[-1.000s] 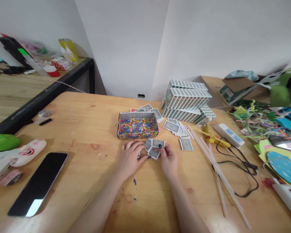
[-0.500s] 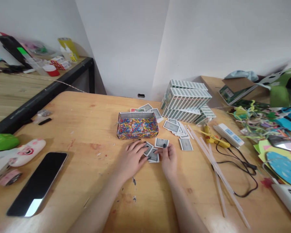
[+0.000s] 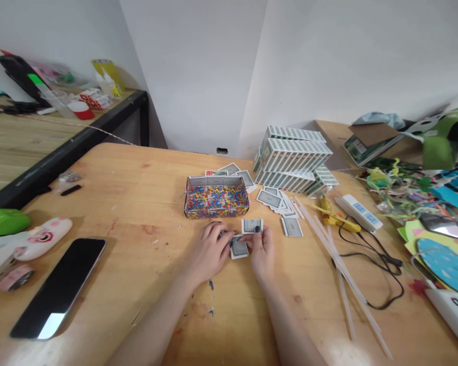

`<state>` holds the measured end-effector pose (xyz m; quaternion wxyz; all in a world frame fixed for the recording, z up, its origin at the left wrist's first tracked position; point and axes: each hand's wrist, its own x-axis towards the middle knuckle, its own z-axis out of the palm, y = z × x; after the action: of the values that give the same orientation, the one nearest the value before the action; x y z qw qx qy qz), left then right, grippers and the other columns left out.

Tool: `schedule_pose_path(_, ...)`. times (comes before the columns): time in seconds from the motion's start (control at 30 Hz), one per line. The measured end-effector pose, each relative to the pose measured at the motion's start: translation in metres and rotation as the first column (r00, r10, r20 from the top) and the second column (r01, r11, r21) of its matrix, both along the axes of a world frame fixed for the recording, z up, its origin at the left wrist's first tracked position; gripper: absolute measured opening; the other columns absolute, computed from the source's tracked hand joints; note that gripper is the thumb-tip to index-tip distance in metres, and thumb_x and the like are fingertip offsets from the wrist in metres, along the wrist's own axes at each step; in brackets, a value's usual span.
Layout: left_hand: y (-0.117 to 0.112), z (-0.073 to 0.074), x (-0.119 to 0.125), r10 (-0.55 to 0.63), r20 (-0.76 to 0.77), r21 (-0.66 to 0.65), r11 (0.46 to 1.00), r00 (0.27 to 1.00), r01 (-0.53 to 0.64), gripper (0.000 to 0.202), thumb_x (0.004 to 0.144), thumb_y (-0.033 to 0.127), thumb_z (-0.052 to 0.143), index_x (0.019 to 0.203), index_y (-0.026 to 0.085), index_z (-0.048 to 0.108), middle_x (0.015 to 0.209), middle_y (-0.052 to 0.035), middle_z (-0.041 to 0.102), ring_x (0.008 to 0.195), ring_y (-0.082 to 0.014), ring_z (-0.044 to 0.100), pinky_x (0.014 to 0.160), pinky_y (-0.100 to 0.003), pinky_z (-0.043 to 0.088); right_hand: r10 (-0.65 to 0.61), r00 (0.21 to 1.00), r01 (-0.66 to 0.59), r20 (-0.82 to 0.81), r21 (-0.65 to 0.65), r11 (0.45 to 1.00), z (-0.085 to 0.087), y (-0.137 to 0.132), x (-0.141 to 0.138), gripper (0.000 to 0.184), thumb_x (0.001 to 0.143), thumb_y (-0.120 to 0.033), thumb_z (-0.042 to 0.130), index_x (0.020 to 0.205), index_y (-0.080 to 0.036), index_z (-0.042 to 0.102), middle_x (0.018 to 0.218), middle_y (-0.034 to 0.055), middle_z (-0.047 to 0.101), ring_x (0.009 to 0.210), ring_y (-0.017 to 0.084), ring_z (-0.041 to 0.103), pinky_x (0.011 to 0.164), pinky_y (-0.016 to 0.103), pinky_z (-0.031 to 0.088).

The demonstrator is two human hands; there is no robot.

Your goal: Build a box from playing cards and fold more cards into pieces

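Observation:
Both hands are low over the wooden table, in front of an open box (image 3: 217,199) lined with colourful patterned paper. My left hand (image 3: 210,252) is curled, its thumb and fingertips at the left edge of a grey-backed playing card (image 3: 239,249); what lies under its fingers is mostly hidden. My right hand (image 3: 263,253) is closed on a second playing card (image 3: 252,223), held crosswise with a dark-nailed finger on its face-down back. The right thumb reaches to the upper edge of the first card.
Behind and right lie loose playing cards (image 3: 270,199) and stacked card cartons (image 3: 295,155). A yellow glue gun (image 3: 338,219), clear glue sticks (image 3: 341,264) and a white power strip (image 3: 361,212) are to the right. A black phone (image 3: 59,290) rests at left.
The card in my right hand has shifted slightly left. The lower card has turned and moved a little left and nearer me. A card by my left fingers is now mostly covered.

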<state>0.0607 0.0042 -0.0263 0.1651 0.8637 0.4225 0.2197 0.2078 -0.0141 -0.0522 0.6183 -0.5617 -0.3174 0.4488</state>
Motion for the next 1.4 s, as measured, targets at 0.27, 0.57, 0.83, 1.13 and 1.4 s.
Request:
schedule_pose_path(0.27, 0.000, -0.008, -0.004, 0.030, 0.034, -0.033, 0.999, 0.999, -0.029, 0.048, 0.075, 0.001, 0.040, 0.119, 0.020, 0.046, 0.111, -0.0078, 0.050, 0.108, -0.0226, 0.040, 0.094, -0.042, 0.037, -0.062, 0.998, 0.062, -0.011, -0.003, 0.998, 0.002, 0.001, 0.003, 0.027, 0.076, -0.047, 0.052, 0.081, -0.022, 0.043, 0.065, -0.0044, 0.056, 0.055, 0.012, 0.059, 0.050, 0.023, 0.046)
schedule_pose_path(0.57, -0.002, -0.002, -0.002, 0.012, 0.109, -0.047, 0.999, 0.994, -0.007, 0.055, 0.069, 0.038, 0.064, 0.118, 0.021, 0.046, 0.114, -0.0088, 0.051, 0.110, -0.0274, 0.039, 0.093, -0.047, 0.036, 0.005, 0.987, 0.002, -0.160, 0.047, 0.999, 0.007, -0.001, -0.005, 0.026, 0.074, -0.046, 0.054, 0.076, -0.022, 0.044, 0.074, -0.0028, 0.056, 0.064, 0.014, 0.061, 0.056, 0.027, 0.051)
schedule_pose_path(0.83, 0.000, -0.004, -0.002, 0.020, 0.152, -0.050, 0.999, 0.988, -0.013, 0.048, 0.068, 0.034, 0.065, 0.112, 0.022, 0.050, 0.110, -0.0069, 0.055, 0.107, -0.0259, 0.043, 0.091, -0.044, 0.038, -0.028, 0.983, 0.037, -0.184, 0.046, 0.998, 0.006, 0.000, -0.002, 0.026, 0.073, -0.045, 0.055, 0.077, -0.023, 0.043, 0.072, -0.0024, 0.057, 0.063, 0.015, 0.062, 0.054, 0.027, 0.050)
schedule_pose_path(1.13, 0.000, 0.000, -0.003, 0.067, 0.238, -0.087, 0.995, 0.969, -0.048, 0.047, 0.071, 0.022, 0.061, 0.115, 0.022, 0.045, 0.110, -0.0066, 0.054, 0.105, -0.0227, 0.046, 0.090, -0.039, 0.040, -0.112, 0.960, 0.128, -0.255, 0.047, 0.991, 0.004, 0.002, 0.006, 0.023, 0.070, -0.040, 0.058, 0.078, -0.022, 0.046, 0.075, -0.0028, 0.059, 0.059, 0.012, 0.061, 0.059, 0.028, 0.051)
schedule_pose_path(1.4, -0.001, -0.009, -0.006, 0.156, 0.202, -0.091, 0.986, 0.967, -0.140, 0.049, 0.071, 0.018, 0.057, 0.118, 0.022, 0.043, 0.109, -0.0080, 0.044, 0.105, -0.0245, 0.045, 0.089, -0.041, 0.041, -0.125, 0.968, 0.138, -0.218, 0.048, 0.989, 0.006, 0.002, 0.007, 0.021, 0.071, -0.039, 0.057, 0.077, -0.021, 0.048, 0.070, -0.0025, 0.058, 0.059, 0.013, 0.060, 0.060, 0.028, 0.050)
